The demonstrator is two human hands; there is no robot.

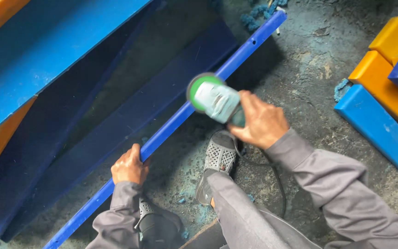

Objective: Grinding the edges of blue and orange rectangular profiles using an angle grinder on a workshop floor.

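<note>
Seemingly stiff, long blue plastic bar (171, 124) was clenched near its low end by left hand (129, 167); right hand (260, 121) grasped blurred green-and-grey handheld grinder (213, 97).

A long blue bar (171, 127) is lying slantwise above the dusty floor, its far end pointing away. A grey grinder (215, 99) with a green disc guard is pressing against its edge.

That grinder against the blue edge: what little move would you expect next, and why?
Probably a short slide of the grinder along the blue panel's edge. The right hand holds its disc against that edge, the left hand steadies the panel lower down, and blue dust lies on the floor, which suggests smoothing in passes.
</note>
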